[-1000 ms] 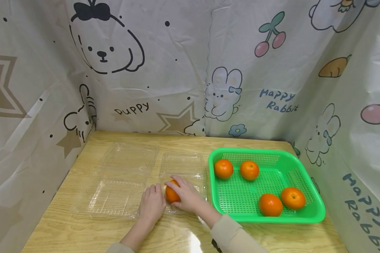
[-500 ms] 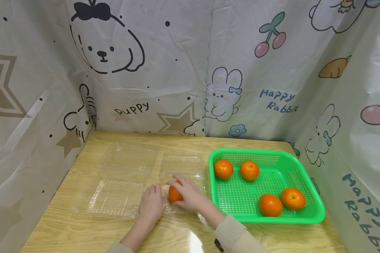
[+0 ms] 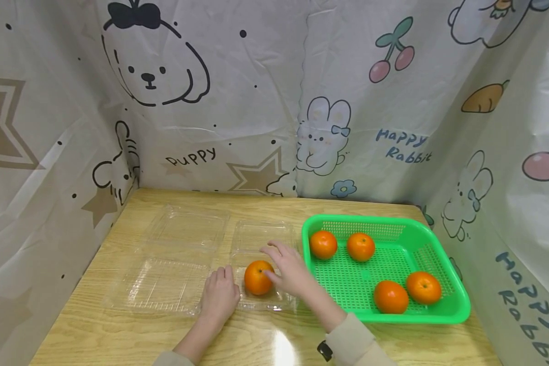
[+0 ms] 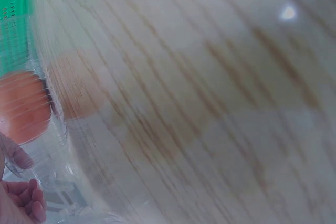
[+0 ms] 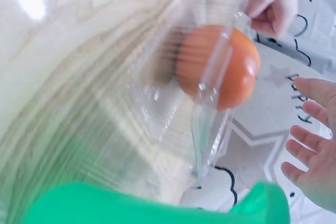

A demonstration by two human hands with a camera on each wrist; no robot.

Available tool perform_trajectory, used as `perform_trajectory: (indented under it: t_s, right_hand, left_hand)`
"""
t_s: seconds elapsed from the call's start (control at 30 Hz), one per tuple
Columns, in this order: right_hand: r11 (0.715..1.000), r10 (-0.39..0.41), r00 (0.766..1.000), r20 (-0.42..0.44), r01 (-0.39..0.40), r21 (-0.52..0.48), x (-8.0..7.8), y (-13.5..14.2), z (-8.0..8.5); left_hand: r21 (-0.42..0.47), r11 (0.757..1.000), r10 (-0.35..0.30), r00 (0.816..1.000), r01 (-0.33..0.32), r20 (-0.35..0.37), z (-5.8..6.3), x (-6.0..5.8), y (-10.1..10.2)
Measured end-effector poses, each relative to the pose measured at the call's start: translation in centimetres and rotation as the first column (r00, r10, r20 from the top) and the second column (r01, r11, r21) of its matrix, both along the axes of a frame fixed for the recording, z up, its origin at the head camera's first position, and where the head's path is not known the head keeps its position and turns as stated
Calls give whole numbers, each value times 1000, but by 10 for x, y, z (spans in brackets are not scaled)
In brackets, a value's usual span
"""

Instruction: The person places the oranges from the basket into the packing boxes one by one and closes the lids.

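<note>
An orange (image 3: 257,278) sits in the near half of a small clear plastic clamshell container (image 3: 279,306), its lid folded back flat. My left hand (image 3: 220,295) is at the container's left side. In the left wrist view its thumb and curled fingers (image 4: 29,199) meet at the clear rim. My right hand (image 3: 290,269) is just right of the orange, fingers spread and holding nothing. From the right wrist, the open right hand (image 5: 315,150) stands apart from the orange (image 5: 220,66), which shows partly through the container's wall.
A green plastic basket (image 3: 393,319) on the right holds several more oranges, including one orange (image 3: 391,297) near its front. A larger open clear clamshell (image 3: 157,284) lies to the left. Printed cloth (image 3: 219,117) encloses the wooden table (image 3: 119,335) at the back and sides.
My right hand moved the orange slightly rightward inside the small container, then let go and drew back to the right. The left hand stayed in place.
</note>
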State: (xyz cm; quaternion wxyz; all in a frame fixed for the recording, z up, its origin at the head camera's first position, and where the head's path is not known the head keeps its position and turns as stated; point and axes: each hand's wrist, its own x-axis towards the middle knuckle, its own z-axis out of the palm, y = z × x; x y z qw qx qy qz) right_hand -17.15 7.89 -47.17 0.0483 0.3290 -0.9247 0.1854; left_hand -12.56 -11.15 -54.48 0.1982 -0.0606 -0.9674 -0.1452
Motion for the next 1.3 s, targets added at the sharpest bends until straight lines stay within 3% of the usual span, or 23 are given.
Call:
perform_trajectory:
  t_s: [0.17, 0.33, 0.63, 0.87, 1.3]
  right_hand:
    - [998, -46, 999, -24, 45, -39, -1, 14, 5]
    - [990, -129, 991, -29, 126, -67, -2, 31, 9]
    - [958, -249, 968, -38, 241, -153, -5, 70, 13]
    - [929, -348, 938, -5, 344, -134, -1, 99, 14]
    - [892, -423, 906, 21, 420, -169, -1, 146, 2]
  left_hand:
    - [-19, 1000, 10, 998, -9, 56, 0, 0, -1]
    - [-30, 1000, 9, 999, -7, 52, 1, 0, 0]
    - [-35, 999, 13, 997, -11, 72, 3, 1, 0]
    - [-39, 999, 12, 997, -9, 77, 4, 1, 0]
    - [-37, 999, 14, 997, -11, 75, 3, 0, -1]
